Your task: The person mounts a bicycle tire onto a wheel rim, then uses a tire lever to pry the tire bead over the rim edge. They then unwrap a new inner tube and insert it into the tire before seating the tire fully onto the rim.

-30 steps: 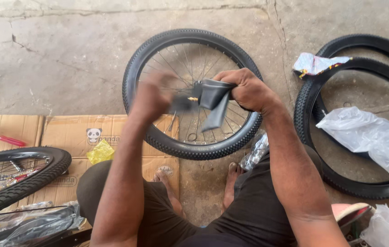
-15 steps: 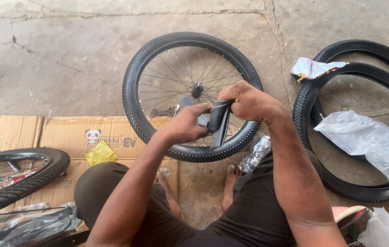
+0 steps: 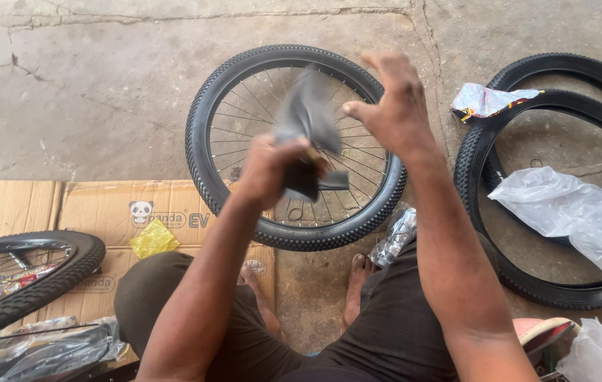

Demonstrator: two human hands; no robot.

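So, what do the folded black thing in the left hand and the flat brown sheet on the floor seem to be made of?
The folded black piece held in the left hand looks like soft matte rubber: it bends limply, though motion blurs it. The brown sheet looks like plain cardboard, dull, with flap seams showing.

Blurry and cut-off bits

The rubber tube (image 3: 309, 127) is a blur above the left hand (image 3: 272, 170). The small wheel (image 3: 25, 279) and loose tyres (image 3: 562, 191) run off the picture's edges.

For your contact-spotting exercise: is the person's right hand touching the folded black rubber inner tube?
Apart. The head view shows the right hand open, with spoked wheel visible between it and the folded black rubber inner tube, which the left hand grips.
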